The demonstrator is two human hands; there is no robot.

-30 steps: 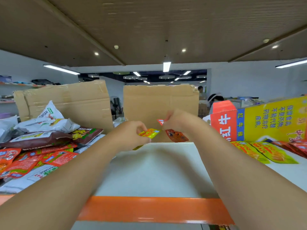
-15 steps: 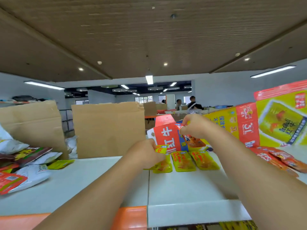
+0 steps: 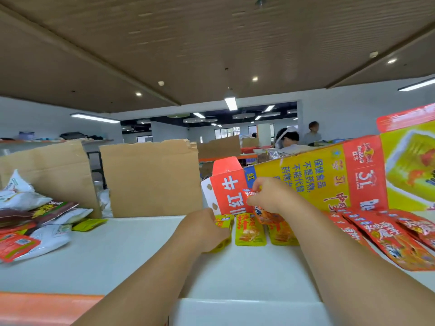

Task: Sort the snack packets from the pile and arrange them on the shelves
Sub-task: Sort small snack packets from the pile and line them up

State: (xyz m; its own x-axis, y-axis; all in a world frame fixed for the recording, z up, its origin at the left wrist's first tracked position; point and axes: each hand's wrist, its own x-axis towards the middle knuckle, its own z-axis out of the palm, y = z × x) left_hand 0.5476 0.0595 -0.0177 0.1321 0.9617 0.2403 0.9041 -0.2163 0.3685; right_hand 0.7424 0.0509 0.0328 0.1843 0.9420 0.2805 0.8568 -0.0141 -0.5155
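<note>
A white shelf board (image 3: pixel 117 255) with an orange front edge (image 3: pixel 47 307) is seen from the near side. At the far edge two upright sheets of brown cardboard (image 3: pixel 150 180) are stood, and to their right a large red and yellow printed carton (image 3: pixel 317 180) is laid on its side, closing off the far right. A loose pile of mixed snack packets (image 3: pixel 35 220) is heaped at the left; flat red packets (image 3: pixel 388 236) are fanned out at the right.

Just in front of the carton, flat yellow snack packets (image 3: pixel 250 231) are laid side by side, long axes running near to far. The leftmost small yellow packet (image 3: pixel 223 223) is gripped by the curled left hand (image 3: pixel 204 229), low on the shelf. An orange-red packet (image 3: pixel 263 215) is pinched at its top edge by the right hand (image 3: pixel 270 196) and is hung upright, long axis vertical, its lower end over the yellow row.
</note>
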